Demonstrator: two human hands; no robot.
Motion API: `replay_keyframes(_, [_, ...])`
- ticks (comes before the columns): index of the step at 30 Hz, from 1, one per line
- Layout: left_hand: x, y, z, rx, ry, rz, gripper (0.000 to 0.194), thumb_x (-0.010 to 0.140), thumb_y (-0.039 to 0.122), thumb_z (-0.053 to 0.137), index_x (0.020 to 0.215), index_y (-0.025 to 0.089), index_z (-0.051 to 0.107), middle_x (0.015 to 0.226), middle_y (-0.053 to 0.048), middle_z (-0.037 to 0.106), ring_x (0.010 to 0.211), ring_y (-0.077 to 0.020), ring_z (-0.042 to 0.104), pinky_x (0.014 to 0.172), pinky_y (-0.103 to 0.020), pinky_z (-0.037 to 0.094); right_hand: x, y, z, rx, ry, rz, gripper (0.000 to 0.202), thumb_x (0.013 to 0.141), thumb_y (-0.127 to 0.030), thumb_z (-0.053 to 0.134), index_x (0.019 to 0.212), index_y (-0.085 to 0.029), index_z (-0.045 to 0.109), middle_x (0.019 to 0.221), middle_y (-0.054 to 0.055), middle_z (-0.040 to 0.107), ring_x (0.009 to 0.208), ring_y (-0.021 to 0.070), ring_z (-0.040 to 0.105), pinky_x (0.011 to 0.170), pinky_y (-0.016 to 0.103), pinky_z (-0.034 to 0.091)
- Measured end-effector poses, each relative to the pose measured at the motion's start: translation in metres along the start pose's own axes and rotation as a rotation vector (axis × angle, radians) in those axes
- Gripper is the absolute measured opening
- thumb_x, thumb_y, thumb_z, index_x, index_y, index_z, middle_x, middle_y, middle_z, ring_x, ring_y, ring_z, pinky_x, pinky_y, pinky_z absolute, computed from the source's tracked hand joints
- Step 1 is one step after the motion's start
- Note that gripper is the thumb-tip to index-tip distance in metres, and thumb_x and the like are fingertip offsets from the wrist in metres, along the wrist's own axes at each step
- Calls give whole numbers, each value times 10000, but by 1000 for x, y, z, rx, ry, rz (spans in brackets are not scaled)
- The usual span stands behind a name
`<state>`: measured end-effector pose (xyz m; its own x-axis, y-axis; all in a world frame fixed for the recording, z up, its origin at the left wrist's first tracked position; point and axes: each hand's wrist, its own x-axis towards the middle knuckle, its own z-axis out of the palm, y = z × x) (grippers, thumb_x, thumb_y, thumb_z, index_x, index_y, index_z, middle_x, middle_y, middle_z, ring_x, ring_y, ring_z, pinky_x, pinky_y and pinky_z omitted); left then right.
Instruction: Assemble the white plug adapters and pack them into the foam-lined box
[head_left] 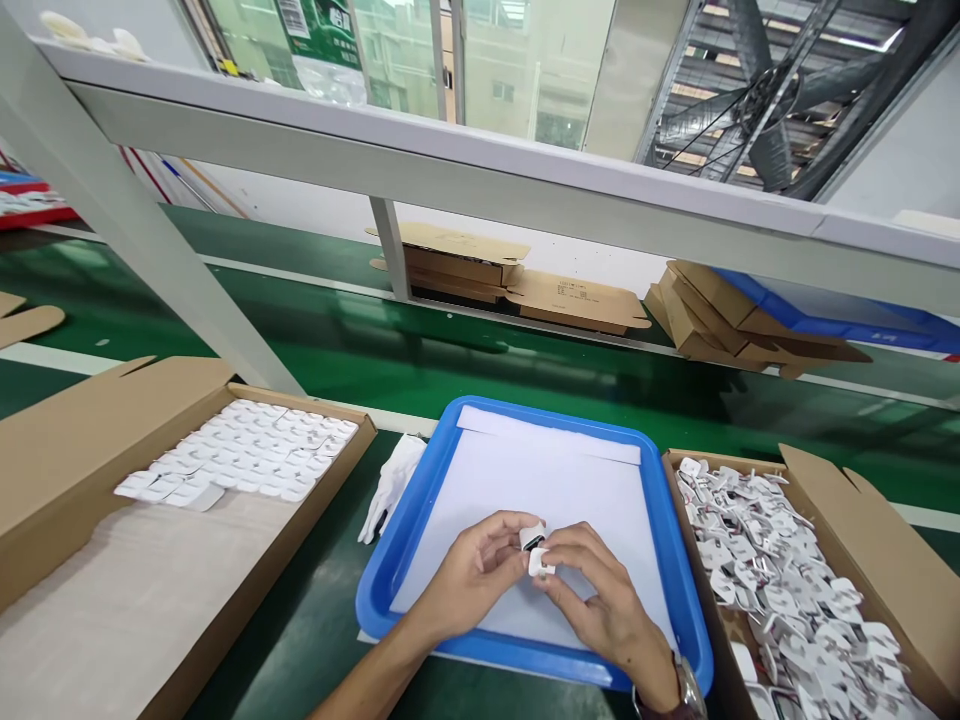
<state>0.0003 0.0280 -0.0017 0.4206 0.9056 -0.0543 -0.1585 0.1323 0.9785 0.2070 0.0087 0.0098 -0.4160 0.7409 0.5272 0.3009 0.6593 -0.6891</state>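
Observation:
Over the blue tray, lined with white paper, my two hands meet. My left hand pinches a small white plastic casing with a dark inside. Between the fingertips of my right hand is a small white square part, close against the casing. Whether the two parts are joined I cannot tell. To the right stands a cardboard box with a loose heap of white plastic parts with thin wires. At the left, another cardboard box holds white pieces laid in rows.
A white glove lies beside the tray's left edge. A metal frame bar crosses above the green surface. Flattened cardboard boxes and a blue tray on cardboard lie behind it. A large fan is at upper right.

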Motion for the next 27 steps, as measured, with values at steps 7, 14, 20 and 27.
replay_keyframes(7, [-3,5,0,-26,-82,44,444,943,411,702,1327,190,682,1117,-107,697,1060,-252,670,963,-386,545,-3,2,0,17,75,57,305,955,-92,669,1207,-258,632,1093,83,621,1014,222,633,864,358,561])
replay_keyframes(14, [-4,10,-1,-55,-146,64,480,920,374,740,1368,215,675,1204,-122,684,1065,-259,673,955,-391,558,-7,8,-4,49,28,118,307,986,-137,643,1253,-289,650,1089,71,593,1007,212,617,850,334,558])
replay_keyframes(20, [-1,6,4,-18,-86,70,351,963,361,682,1263,186,736,1186,-124,723,1139,-280,666,1016,-403,533,-4,7,-3,83,1,161,300,1000,-178,636,1269,-310,656,1017,46,573,958,199,609,819,322,559])
replay_keyframes(27, [0,2,4,-20,20,-10,445,870,428,779,1220,159,718,1060,-96,762,988,-243,697,939,-386,573,-4,5,-6,42,0,113,296,1002,-166,621,1279,-271,642,1124,91,621,1064,232,643,897,371,574])
